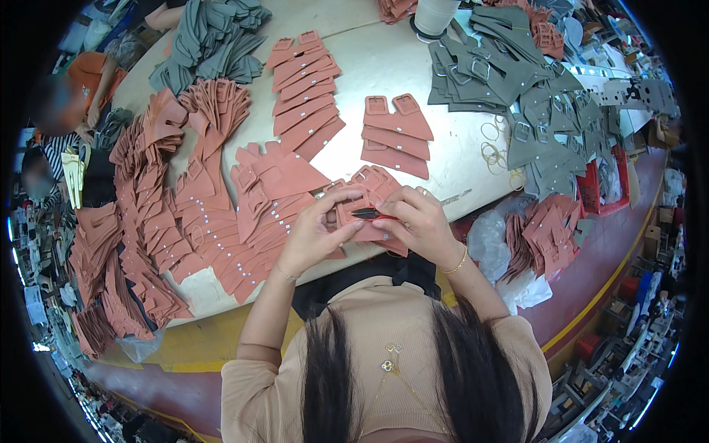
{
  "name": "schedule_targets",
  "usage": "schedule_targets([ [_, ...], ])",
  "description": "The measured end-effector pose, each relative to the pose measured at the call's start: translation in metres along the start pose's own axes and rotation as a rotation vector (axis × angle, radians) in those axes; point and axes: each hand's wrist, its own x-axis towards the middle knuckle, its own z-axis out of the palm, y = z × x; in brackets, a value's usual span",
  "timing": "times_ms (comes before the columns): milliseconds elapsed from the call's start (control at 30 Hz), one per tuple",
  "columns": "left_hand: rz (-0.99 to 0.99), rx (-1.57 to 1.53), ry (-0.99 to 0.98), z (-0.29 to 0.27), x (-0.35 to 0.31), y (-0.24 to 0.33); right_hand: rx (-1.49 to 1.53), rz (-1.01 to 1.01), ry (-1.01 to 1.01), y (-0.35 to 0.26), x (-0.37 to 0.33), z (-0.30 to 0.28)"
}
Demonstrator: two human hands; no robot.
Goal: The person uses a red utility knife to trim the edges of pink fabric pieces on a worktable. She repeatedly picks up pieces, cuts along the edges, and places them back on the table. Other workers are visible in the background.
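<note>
Both hands meet just above the near edge of the pale counter [443, 159], and everything else is placed from that spot. The left hand [314, 232] has its grip closed on a terracotta strap piece [353, 214], fingers curled over its left side, thumb pressing on top. The right hand [417, 221] pinches a small dark snipping tool [367, 214] with a reddish handle, its grip closed on the tool, whose tip lies against the strap piece between the two hands. The strap piece is lifted just over the counter edge, resting on a few more of the same colour beneath it. Just beyond the hands lies a small fanned stack of terracotta buckle straps [395, 136]; further back and to the left runs a longer row of the same straps [306, 88]. To the left of the hands spreads a wide heap of terracotta pieces [170, 214] (many show small pale dots along their edges). Far beyond and to the right sits a grey strap pile [509, 81], with loose rubber bands [491, 151] on the counter near it. Right of the hands, below the counter edge, a clear plastic bag [491, 240] holds more terracotta pieces.
</note>
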Motion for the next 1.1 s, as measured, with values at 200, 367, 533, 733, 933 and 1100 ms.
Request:
schedule_targets([
  [200, -0.067, 0.034, -0.043, -0.003, 0.001, 0.005, 0.096, 0.070, 0.034, -0.002, -0.002, 0.005],
  [367, -0.061, -0.017, -0.022, 0.001, 0.001, 0.003, 0.213, 0.157, 0.070, -0.005, -0.006, 0.012],
  [533, -0.131, -0.114, -0.036, 0.000, 0.000, -0.002, 0.269, 0.205, 0.078, -0.003, -0.010, 0.014],
  [733, 0.046, -0.029, 0.144, 0.004, 0.003, -0.006, 0.567, 0.511, 0.194, -0.004, -0.008, 0.022],
  [933, -0.015, 0.066, 0.100, 0.007, -0.003, -0.007, 0.468, 0.505, 0.009, -0.018, 0.004, 0.029],
  [1100, 0.082, -0.091, 0.238, 0.001, 0.003, -0.011, 0.944, 0.221, -0.357, -0.006, -0.001, -0.002],
])
